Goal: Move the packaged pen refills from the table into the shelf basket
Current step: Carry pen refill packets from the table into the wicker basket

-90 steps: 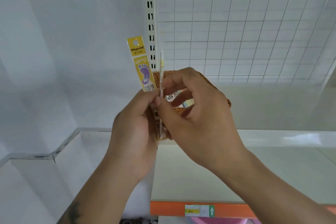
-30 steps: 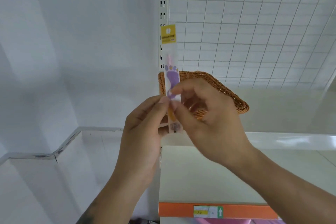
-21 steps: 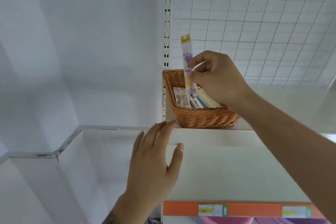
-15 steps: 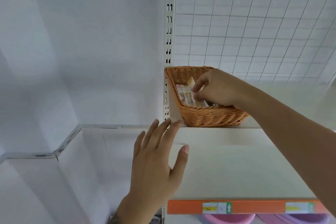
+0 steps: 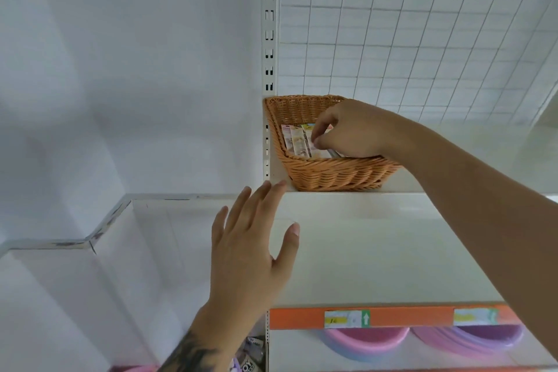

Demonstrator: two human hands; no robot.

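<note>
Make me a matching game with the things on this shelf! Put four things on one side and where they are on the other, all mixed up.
Things:
1. wicker basket
2. pen refill packs
3. left hand
4. pink tubs

Places:
A. under the orange shelf edge
B. inside the basket
C. on the upper shelf
D. open, in front of the shelf

Pairs: 1-C, 2-B, 3-D, 4-A

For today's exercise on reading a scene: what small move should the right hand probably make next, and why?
Probably let go and draw back. The right hand is already down inside the wicker basket, fingers curled at the refill packs lying there, so the pack seems delivered. The left hand hangs open, holding nothing.
</note>
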